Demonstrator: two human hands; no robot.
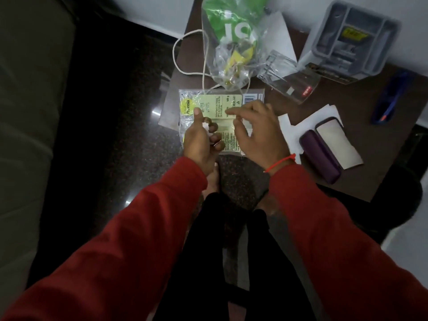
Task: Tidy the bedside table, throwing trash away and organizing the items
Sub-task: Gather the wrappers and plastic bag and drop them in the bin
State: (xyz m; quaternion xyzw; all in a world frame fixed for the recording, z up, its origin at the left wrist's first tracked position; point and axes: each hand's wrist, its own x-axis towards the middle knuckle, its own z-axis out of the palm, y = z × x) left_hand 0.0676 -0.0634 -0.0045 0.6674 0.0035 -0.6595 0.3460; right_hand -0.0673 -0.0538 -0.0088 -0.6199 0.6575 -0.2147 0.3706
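My left hand [202, 137] is curled around a small white crumpled scrap [206, 128], thumb up. My right hand [257, 130] hovers beside it with fingers spread and nothing in it. Both are above a flat pale-green "Premia" wrapper [208, 104] that hangs over the front-left edge of the dark brown bedside table [361, 135]. Behind it lies a clear plastic bag with green print [231, 35] holding yellow bits. A crumpled clear wrapper [276, 66] and a clear "cello" pack [303, 90] lie right of the bag.
A grey compartment organizer [352, 38] stands at the back right. A purple glasses case [324, 149] rests on white papers [289, 128] near the front. A blue pen [389, 98] lies at the right edge. A white cord [183, 68] loops off the left side. A bed [30, 112] is at left.
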